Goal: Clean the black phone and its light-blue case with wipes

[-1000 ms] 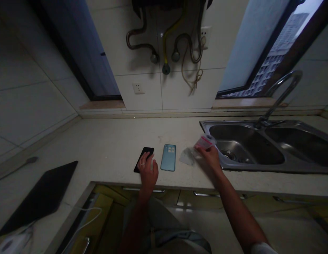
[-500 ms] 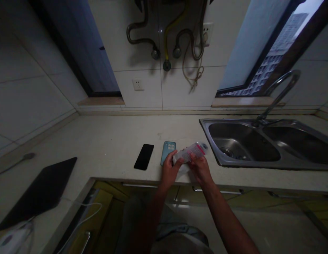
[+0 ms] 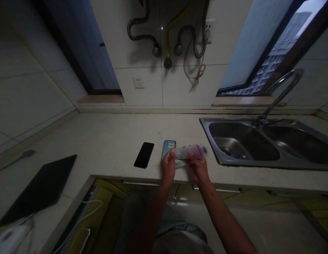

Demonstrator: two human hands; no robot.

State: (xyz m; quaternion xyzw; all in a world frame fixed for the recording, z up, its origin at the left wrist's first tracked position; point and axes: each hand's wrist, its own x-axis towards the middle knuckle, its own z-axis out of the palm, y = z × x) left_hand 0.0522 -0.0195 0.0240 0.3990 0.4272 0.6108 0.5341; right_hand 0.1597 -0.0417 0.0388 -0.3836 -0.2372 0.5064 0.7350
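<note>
Between both hands is a clear plastic packet [image 3: 183,153] with small print and a pink band at its right end; its contents are too blurred to name. My left hand [image 3: 168,166] pinches the left end. My right hand [image 3: 198,167] grips it nearer the pink band, thumb on top. Just behind my left hand lies a teal phone case [image 3: 168,145] with a camera cutout, partly covered by that hand. A black phone [image 3: 144,155] lies flat on the counter to the left. Something whitish [image 3: 179,163] shows beneath the packet, not clear enough to name.
A double steel sink [image 3: 219,155] with a curved faucet [image 3: 281,93] is at the right. On the left of the counter [image 3: 113,130] lie a dark flat panel [image 3: 42,192] and a white cable [image 3: 87,215]. Pipes [image 3: 167,42] and a socket [image 3: 138,83] are on the wall.
The packet has turned from a slant to nearly level, its right end dropping slightly. Both hands keep their hold, and the left has shifted a little. Phone and case stay in place.
</note>
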